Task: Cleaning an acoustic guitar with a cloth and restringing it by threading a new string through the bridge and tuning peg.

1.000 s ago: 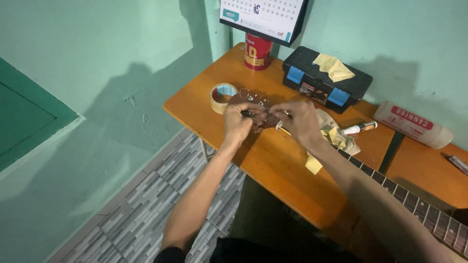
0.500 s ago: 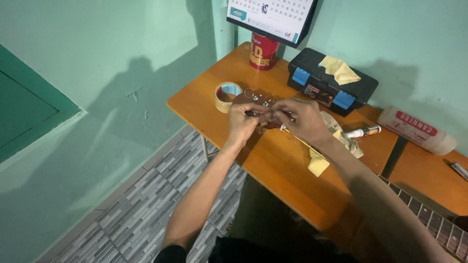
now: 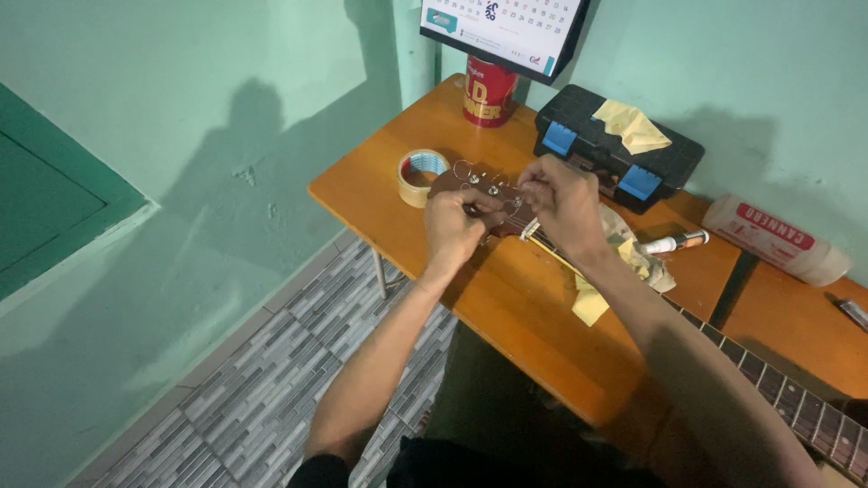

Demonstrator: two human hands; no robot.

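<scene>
While both hands meet over the brown guitar headstock (image 3: 479, 185) lying flat on the orange wooden table (image 3: 542, 316), the left hand (image 3: 455, 226) is curled closed over the headstock's near edge, fingers folded down against it, and the right hand (image 3: 565, 203) sits just beside it with fingertips pinched together near the tuning pegs (what it pinches is too fine to make out, perhaps a string). From the headstock the guitar neck (image 3: 796, 407) runs under the right forearm toward the lower right corner, its frets showing there. A roll of tape (image 3: 422, 176) lies just left of the headstock, close to the table's edge. Behind the hands a black toolbox with blue latches (image 3: 624, 149) stands against the green wall, a yellow cloth (image 3: 633, 125) draped on its lid, and a red can (image 3: 488, 90) stands to its left under a wall calendar (image 3: 506, 27). Crumpled yellowish rags (image 3: 624, 262) lie under the right wrist, a small pen-like tube (image 3: 674, 241) rests beside them, and a pale plastic bottle with a red label (image 3: 778, 239) lies on its side farther right. Grey patterned tiles (image 3: 271, 398) cover the floor below.
</scene>
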